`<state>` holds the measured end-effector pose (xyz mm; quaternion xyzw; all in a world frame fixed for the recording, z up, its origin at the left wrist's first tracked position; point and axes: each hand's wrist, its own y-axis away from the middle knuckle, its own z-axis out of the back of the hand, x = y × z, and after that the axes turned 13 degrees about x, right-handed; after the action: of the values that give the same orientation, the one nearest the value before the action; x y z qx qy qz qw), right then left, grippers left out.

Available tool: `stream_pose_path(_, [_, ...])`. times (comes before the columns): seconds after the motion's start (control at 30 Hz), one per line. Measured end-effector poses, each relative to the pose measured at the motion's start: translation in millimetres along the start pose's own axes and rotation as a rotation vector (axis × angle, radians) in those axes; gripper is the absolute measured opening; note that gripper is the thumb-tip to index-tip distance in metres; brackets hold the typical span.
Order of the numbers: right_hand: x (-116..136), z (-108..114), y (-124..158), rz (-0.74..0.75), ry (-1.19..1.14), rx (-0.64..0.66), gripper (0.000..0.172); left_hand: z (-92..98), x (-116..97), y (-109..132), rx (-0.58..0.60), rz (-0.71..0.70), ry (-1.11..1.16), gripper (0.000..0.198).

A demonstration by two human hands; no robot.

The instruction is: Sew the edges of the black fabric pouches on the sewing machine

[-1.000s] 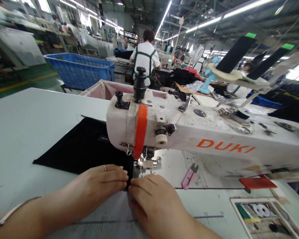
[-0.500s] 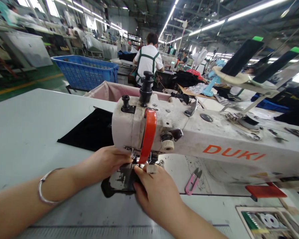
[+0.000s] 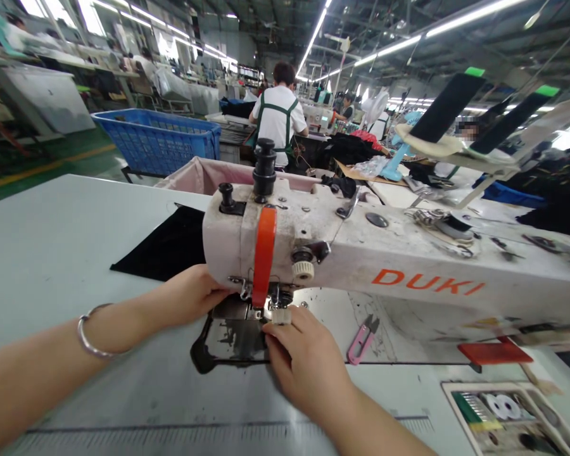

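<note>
A white sewing machine (image 3: 342, 234) with an orange guard stands before me. Black fabric (image 3: 164, 247) lies flat on the table behind and left of its head. My left hand (image 3: 194, 294) is closed at the fabric's near edge, its fingertips partly hidden by the machine head. Close to the presser foot, my right hand (image 3: 308, 364) has its thumb and fingers drawn together beside the dark needle plate (image 3: 240, 339). Whatever those right fingertips may hold cannot be made out. Pink thread snips (image 3: 362, 341) lie on the machine bed to the right.
A ruler scale (image 3: 171, 434) runs along the table's front edge. A parts tray (image 3: 449, 387) with bobbins sits at right. Thread cones (image 3: 451, 107) stand over the machine. Beyond are a pink cloth bin (image 3: 204, 174), a blue basket (image 3: 159, 142) and a seated co-worker (image 3: 278, 114).
My left hand has drawn back to the left, away from the needle. The right hand stays near the presser foot, slightly farther from the needle. The view has shifted a little.
</note>
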<state>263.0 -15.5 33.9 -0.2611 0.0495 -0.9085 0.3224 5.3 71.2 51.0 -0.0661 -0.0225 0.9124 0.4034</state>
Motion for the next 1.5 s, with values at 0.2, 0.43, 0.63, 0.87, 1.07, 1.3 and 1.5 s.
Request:
stream_pose_path(0.2, [0,-1,-1,-0.032,-0.007,0.026,0.018,9.6,-11,5,0.041,-0.080,0.202,0.047])
stream_pose_path(0.43, [1,0,0,-0.041,0.011,0.037,0.016,1.8,-18,16,0.053,-0.050,0.149,0.040])
stream_pose_path(0.63, [3,6,0,-0.107,0.058,-0.035,0.017,19.3,0,15,0.127,-0.149,0.132,0.043])
stream_pose_path(0.87, [-5,8,-3,-0.133,0.135,0.057,0.019,17.0,-17,38,0.174,-0.154,-0.025,0.047])
stream_pose_path(1.07, [-8,5,-3,-0.064,0.113,0.032,0.020,-18.4,-43,57,0.003,-0.087,-0.004,0.054])
stream_pose_path(1.3, [2,-5,3,0.237,0.097,0.113,0.029,-21.4,-20,56,0.048,-0.182,0.049,0.053])
stream_pose_path(1.5, [4,-8,0,0.193,0.095,0.087,0.034,-2.8,1,34,0.126,-0.243,0.061,0.046])
